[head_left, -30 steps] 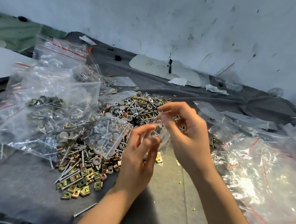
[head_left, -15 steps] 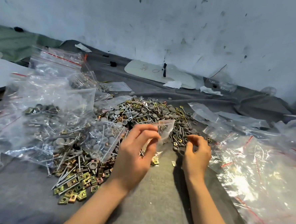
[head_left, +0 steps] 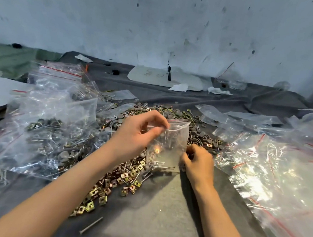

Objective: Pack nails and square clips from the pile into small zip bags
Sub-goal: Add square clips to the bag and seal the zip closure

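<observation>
A small clear zip bag (head_left: 170,143) hangs upright over the pile, its mouth pinched at the top left corner by my left hand (head_left: 138,133). My right hand (head_left: 198,159) sits low at the bag's right side, fingers curled down onto the pile's edge; whether it grips any piece I cannot tell. The pile of nails, grey washers and brass square clips (head_left: 118,182) spreads across the grey cloth (head_left: 157,215) from the middle toward the front left. One loose nail (head_left: 91,224) lies alone near the front.
Filled and crumpled zip bags (head_left: 47,122) crowd the left side. A large heap of clear red-striped bags (head_left: 276,177) covers the right. A white board (head_left: 154,76) and paper scraps lie by the stained wall at the back.
My right hand dropped from the bag's mouth down to the pile beside the bag. My left hand kept its pinch and the bag now hangs upright.
</observation>
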`<action>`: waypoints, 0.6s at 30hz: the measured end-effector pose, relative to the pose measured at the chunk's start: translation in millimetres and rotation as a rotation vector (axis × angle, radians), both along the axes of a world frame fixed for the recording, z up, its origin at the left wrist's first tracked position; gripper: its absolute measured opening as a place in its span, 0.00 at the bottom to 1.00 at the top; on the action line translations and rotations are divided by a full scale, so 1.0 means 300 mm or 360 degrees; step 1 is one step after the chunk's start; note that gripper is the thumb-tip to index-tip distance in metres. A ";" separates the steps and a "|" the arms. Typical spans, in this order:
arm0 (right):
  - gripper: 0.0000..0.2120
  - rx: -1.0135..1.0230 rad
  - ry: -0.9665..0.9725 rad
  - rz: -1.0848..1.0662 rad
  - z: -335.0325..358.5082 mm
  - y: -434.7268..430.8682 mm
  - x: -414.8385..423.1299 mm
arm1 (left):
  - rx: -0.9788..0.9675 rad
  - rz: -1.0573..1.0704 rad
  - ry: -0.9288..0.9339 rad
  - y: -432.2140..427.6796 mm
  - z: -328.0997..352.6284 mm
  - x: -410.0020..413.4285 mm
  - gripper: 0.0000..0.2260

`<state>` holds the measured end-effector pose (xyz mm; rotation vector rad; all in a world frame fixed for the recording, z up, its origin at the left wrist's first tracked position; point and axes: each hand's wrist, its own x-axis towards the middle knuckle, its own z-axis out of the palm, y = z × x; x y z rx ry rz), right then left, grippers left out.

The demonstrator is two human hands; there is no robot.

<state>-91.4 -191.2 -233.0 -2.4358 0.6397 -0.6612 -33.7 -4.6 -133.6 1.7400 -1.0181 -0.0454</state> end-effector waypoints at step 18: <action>0.05 -0.0295 -0.1414 -0.0019 0.049 0.049 -0.083 | 0.0013 0.0190 -0.0774 -0.166 -0.313 -0.111 0.06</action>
